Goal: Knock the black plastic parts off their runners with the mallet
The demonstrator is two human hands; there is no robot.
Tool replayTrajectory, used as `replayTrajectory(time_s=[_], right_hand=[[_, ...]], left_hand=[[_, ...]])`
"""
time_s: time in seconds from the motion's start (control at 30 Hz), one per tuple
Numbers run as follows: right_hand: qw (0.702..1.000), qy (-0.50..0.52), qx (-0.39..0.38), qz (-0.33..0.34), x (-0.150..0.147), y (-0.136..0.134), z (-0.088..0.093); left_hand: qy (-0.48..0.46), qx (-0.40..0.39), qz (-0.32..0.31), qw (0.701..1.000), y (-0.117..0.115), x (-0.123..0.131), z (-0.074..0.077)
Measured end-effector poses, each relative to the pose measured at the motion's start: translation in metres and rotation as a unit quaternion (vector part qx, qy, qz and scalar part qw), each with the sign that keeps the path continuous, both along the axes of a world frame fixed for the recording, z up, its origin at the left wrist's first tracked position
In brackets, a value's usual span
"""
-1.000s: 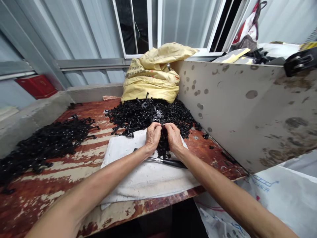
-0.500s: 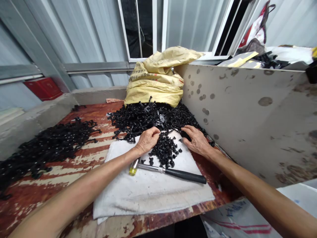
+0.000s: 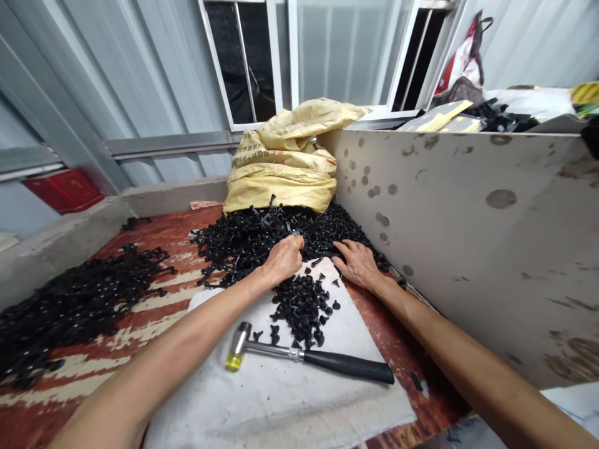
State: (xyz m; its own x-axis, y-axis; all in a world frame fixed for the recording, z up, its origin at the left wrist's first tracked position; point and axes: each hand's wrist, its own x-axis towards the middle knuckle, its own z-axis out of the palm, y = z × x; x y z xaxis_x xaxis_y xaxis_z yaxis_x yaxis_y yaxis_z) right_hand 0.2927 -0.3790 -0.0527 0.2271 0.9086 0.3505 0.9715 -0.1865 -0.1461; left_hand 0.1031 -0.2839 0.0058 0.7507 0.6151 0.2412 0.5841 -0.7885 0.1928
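My left hand (image 3: pixel 284 259) is closed at the near edge of a large heap of black plastic parts (image 3: pixel 243 240); whatever its curled fingers hold is hidden. To its right, my right hand (image 3: pixel 358 263) rests on the heap's right side with thumb and fingers apart. Between and below both hands, a smaller pile of black mushroom-shaped pieces (image 3: pixel 302 305) sits on a white cloth (image 3: pixel 281 405). A mallet (image 3: pixel 299 357) with a yellow-tipped metal head and black handle lies across the cloth, touched by neither hand.
Behind the heap stands a yellow woven sack (image 3: pixel 283 168), its mouth toward me. Another pile of black parts (image 3: pixel 88 299) covers the left of the worn red tabletop (image 3: pixel 178 274). A stained pale panel (image 3: pixel 449 206) rises along the right side; a low concrete ledge (image 3: pixel 93 227) borders the left.
My left hand has moved forward to the large heap and its fingers have curled tighter. My right hand has shifted slightly, its fingers now more spread. The camera view has also shifted.
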Motion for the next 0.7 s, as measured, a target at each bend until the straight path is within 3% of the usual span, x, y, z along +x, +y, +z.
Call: replayTrajectory(time_s=[0.23,0.43,0.53,0.7], right_hand=[[0.995,0.085,-0.046,-0.028,0.006,0.006,0.012],[0.962,0.260,-0.012,-0.085,0.016,0.009,0.028],[0.931,0.357,0.018,-0.073,-0.004,0.003,0.036],[0.896,0.438,0.066,0.027,-0.075,-0.013,0.047]], left_hand=[[-0.090,0.065,-0.056,0.992,0.021,0.006,-0.019],[-0.199,0.059,-0.046,0.977,0.022,-0.018,-0.020],[-0.240,0.047,-0.031,0.969,0.014,-0.041,-0.020],[-0.256,0.048,-0.023,0.965,-0.002,-0.086,-0.033]])
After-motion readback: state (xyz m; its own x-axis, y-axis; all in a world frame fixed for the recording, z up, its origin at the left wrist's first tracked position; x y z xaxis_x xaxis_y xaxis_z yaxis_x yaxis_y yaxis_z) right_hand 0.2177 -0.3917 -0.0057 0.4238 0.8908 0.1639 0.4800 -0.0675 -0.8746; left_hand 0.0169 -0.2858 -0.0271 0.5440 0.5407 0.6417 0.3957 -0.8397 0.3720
